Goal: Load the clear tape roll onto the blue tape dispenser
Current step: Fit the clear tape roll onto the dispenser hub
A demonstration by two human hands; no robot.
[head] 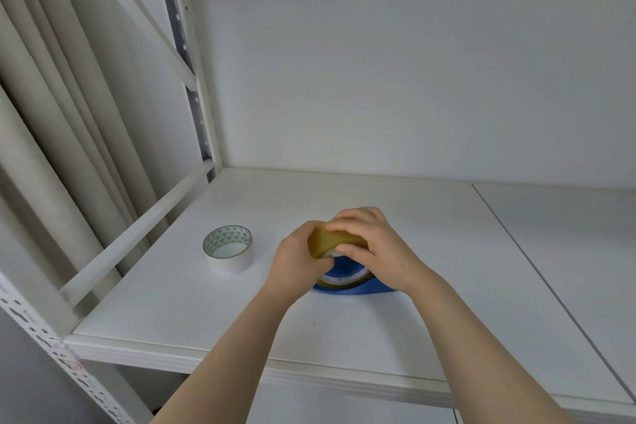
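my left hand [296, 256] and right hand [373, 244] both clamped around the clear tape roll [323, 240], held over the blue tape dispenser [354, 284] on the shelf [179, 303], white tape roll [229, 249] to the left

White shelf [447, 268] carries a white tape roll [228, 249] and blue tape dispenser [347, 288].

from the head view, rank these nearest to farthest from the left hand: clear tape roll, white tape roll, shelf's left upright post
1. clear tape roll: gripped in the left hand, above the blue tape dispenser.
2. white tape roll: lying flat on the shelf, left of the hand.
3. shelf's left upright post: far back at the left corner.
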